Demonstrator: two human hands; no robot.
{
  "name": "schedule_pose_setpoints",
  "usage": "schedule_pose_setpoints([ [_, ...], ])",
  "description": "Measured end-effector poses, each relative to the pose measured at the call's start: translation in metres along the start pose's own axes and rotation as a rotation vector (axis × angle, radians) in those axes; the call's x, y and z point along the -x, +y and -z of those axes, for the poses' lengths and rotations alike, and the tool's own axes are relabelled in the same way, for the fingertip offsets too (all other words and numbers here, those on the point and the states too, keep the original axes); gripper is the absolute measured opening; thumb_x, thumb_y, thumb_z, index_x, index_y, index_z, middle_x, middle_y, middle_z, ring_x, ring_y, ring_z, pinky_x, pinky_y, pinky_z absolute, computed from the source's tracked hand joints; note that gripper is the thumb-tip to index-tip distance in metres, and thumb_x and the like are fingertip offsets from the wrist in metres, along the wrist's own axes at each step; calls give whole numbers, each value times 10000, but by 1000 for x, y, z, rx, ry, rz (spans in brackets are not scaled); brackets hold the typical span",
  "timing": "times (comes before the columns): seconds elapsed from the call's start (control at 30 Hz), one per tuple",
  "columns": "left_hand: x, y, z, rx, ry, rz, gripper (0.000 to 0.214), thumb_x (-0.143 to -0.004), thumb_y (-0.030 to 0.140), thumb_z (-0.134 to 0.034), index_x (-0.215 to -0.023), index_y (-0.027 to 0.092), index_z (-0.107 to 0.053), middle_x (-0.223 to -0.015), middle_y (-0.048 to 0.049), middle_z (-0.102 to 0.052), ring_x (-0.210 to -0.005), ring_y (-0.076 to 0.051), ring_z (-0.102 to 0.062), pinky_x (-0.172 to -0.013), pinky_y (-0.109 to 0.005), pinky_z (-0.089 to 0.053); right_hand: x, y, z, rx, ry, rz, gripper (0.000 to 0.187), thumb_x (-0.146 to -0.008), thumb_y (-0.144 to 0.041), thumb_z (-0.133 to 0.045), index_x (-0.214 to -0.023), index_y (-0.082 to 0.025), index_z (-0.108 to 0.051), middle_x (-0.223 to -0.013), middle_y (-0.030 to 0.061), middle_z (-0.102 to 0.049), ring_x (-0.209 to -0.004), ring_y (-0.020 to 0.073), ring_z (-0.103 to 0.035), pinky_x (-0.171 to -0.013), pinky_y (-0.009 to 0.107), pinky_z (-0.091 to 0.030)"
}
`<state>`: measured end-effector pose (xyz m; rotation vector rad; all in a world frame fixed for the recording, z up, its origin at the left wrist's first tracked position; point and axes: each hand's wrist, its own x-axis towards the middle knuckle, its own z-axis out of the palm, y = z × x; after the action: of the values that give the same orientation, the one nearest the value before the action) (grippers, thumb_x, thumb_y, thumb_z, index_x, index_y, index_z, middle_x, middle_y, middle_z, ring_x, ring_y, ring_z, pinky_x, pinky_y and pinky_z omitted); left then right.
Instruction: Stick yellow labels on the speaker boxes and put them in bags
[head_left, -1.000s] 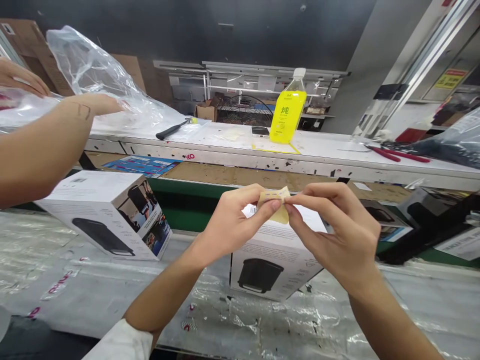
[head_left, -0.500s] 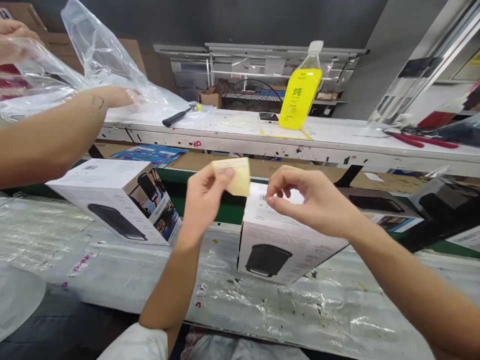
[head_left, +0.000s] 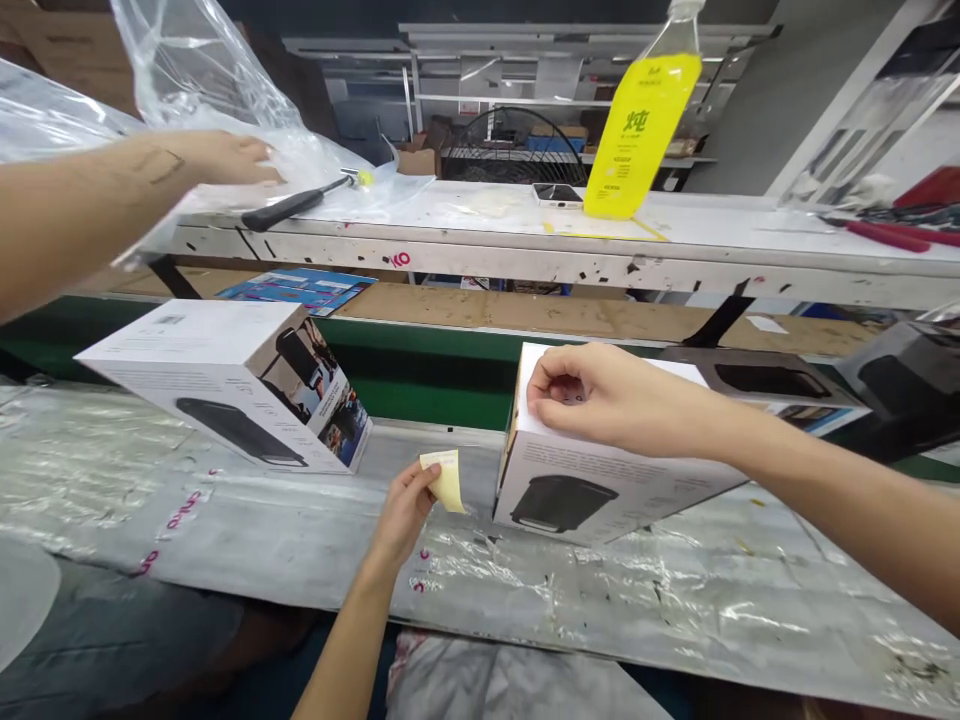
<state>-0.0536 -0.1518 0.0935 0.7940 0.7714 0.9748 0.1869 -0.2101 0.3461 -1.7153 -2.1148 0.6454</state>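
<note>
My left hand [head_left: 403, 512] pinches a small pale yellow slip of backing paper [head_left: 444, 479] low over the plastic-covered bench, just left of a white product box [head_left: 600, 470] printed with a black appliance. My right hand [head_left: 596, 395] rests on the top near corner of that box, fingers curled and pressing down on it. Whether a sticker lies under the fingertips is hidden.
A second white box [head_left: 225, 385] stands to the left. A co-worker's arm [head_left: 112, 200] reaches over a clear plastic bag [head_left: 195, 90] on the raised shelf [head_left: 525, 250], near a hammer [head_left: 300, 200], a phone [head_left: 559, 194] and a yellow bottle [head_left: 641, 125]. A green conveyor [head_left: 420, 375] runs behind.
My hands, together at the yellow slip, have parted. The left dropped with the slip toward the bench. The right moved down onto the box top.
</note>
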Motion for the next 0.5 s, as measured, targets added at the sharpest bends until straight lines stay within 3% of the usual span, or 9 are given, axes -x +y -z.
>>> schedule_pose_setpoints([
  [0.23, 4, -21, 10, 6, -11, 92, 349, -768, 404, -864, -974, 127, -815, -893, -91, -761, -805, -184, -635, -734, -238, -493, -1, 0, 1, 38, 0, 1, 120, -871, -304, -607, -807, -234, -681, -720, -37, -636, -638, 128, -540, -555, 259, -392],
  [0.5, 4, -29, 6, -11, -63, 128, 344, -784, 415, -849, -960, 123, -808, -854, -84, -758, -784, -189, -641, -720, -251, -474, -2, -1, -4, 99, 42, 18, 59, -817, -288, -644, -843, -236, -642, -772, -34, -646, -661, 131, -544, -575, 261, -387],
])
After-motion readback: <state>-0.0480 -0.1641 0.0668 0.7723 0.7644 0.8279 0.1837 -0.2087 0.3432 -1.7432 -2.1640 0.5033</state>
